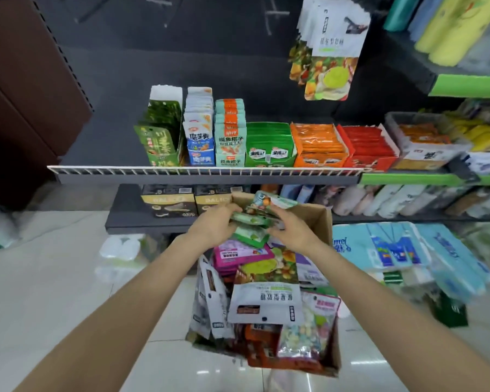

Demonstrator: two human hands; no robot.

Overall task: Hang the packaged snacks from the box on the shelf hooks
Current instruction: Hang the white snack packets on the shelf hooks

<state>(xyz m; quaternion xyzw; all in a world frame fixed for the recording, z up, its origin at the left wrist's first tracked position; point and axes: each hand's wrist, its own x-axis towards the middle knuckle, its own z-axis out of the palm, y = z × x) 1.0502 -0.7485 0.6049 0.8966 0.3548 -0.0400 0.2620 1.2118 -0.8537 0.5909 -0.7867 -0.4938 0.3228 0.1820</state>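
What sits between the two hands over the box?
In the head view, a small stack of green snack packets, gripped by the left hand and right hand.

Two hands (218, 226) (290, 232), one cardboard box (324, 222) — six display cartons (269, 145) on the shelf.

Glossy pale tile floor (54, 278) — dark back wall (181, 66), brown cabinet (17, 80)
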